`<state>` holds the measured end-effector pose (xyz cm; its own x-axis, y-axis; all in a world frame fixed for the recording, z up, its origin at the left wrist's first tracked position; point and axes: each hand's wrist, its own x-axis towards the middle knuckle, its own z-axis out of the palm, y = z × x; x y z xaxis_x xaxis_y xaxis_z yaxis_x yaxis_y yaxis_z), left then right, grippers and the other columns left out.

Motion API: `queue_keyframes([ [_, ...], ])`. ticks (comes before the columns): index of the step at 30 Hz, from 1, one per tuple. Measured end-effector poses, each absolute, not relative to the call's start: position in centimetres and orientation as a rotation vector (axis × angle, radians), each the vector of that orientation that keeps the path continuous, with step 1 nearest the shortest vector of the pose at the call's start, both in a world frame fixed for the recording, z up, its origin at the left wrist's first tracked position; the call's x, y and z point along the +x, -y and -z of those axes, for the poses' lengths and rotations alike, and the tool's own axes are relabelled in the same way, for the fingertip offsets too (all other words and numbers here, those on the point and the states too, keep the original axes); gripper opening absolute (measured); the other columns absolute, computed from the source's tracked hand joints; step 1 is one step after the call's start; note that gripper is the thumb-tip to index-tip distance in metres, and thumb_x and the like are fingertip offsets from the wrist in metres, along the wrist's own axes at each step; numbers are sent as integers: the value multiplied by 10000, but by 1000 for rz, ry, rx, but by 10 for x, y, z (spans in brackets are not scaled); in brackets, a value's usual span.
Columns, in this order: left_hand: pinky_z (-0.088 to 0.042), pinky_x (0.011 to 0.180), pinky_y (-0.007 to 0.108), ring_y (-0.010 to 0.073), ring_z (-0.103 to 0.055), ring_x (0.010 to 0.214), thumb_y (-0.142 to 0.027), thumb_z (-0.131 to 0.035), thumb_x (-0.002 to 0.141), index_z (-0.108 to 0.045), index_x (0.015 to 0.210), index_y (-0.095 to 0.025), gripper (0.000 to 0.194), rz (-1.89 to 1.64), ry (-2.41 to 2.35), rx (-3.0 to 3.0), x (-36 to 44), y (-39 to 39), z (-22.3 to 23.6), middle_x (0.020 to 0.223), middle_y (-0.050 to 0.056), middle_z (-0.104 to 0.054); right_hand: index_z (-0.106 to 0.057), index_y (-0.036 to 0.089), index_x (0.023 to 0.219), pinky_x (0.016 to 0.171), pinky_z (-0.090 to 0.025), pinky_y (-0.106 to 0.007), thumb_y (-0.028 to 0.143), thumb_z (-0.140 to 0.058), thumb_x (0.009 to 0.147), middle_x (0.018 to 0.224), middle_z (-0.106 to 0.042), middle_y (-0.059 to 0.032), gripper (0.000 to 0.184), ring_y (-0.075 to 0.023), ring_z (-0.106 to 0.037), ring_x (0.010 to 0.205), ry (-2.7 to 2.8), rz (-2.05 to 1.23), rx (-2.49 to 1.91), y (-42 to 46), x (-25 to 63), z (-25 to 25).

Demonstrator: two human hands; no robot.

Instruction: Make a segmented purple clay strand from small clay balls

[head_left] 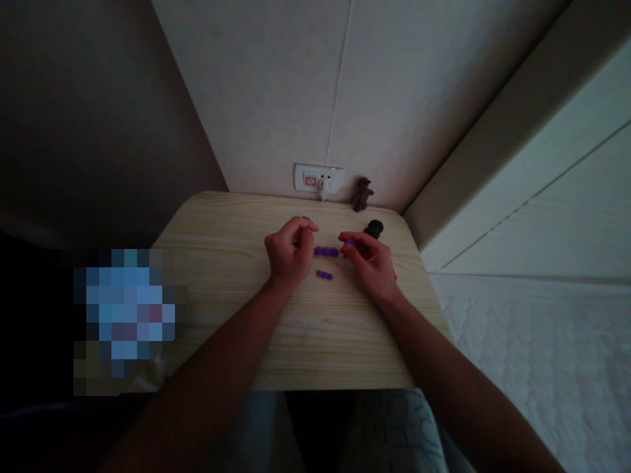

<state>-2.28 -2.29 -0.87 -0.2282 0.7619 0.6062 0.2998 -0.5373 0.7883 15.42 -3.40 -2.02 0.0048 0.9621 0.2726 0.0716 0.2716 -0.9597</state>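
My left hand [292,249] is closed, its fingers curled inward above the table; what lies inside them, if anything, is hidden. A bit of purple [306,219] shows just past its knuckles, and I cannot tell whether the hand touches it. My right hand [369,259] pinches a small purple piece [349,242] between thumb and fingertips. Between the hands lies a row of joined purple lumps [326,251]. Nearer to me is a shorter, thinner purple row [324,275]. Just beyond the right hand sits a black rounded object [374,228], partly covered by it.
The light wooden table [221,328] meets the wall at the back. A dark brown bear-like figure [362,194] stands there, beside a wall socket [318,179] with a white plug. Something red [395,276] peeks out by my right wrist. A pixelated patch covers the left side.
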Motion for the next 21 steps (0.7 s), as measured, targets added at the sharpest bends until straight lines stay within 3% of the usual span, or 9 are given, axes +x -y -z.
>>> queue_keyframes([
  [3,-350,480,225,87,-490,456,-178,-543,858,-695,782,-192,170,-1817,-1258,1674,-23,23,9,544,-55,-570,-761,233,1065,779,-528,-321,391,-801,799,1052,-770,-62,312,-173,-663,855,1334,-962,-1070,34,155,19],
  [8,-345,477,226,85,-490,448,-177,-541,863,-698,779,-193,179,-1817,-1271,1671,-23,22,11,534,-57,-561,-728,223,960,622,-430,-273,425,-706,891,852,-700,-19,215,-125,-541,675,1285,-974,-1043,34,155,17],
  [12,-342,475,225,84,-487,444,-166,-533,858,-697,775,-193,186,-1815,-1272,1672,-23,21,11,528,-60,-555,-591,230,804,486,-288,-256,502,-558,976,599,-437,57,324,-109,-397,518,1178,-1081,-1027,36,154,18],
  [15,-342,476,227,87,-490,448,-167,-538,855,-697,775,-194,180,-1816,-1266,1674,-23,22,10,529,-59,-558,-524,233,730,451,-211,-260,479,-524,982,556,-333,71,353,-105,-318,467,1162,-1132,-1048,40,154,18],
  [18,-340,476,231,90,-488,448,-174,-545,857,-694,770,-195,174,-1818,-1263,1672,-22,23,9,526,-57,-556,-493,230,696,451,-192,-261,438,-555,958,562,-327,65,340,-103,-300,474,1152,-1176,-1009,42,156,16],
  [21,-341,479,236,92,-488,448,-173,-540,858,-694,768,-196,180,-1815,-1265,1672,-22,23,8,524,-55,-556,-560,234,777,472,-247,-251,401,-617,932,598,-355,63,235,-110,-331,516,1177,-1167,-997,41,156,15],
])
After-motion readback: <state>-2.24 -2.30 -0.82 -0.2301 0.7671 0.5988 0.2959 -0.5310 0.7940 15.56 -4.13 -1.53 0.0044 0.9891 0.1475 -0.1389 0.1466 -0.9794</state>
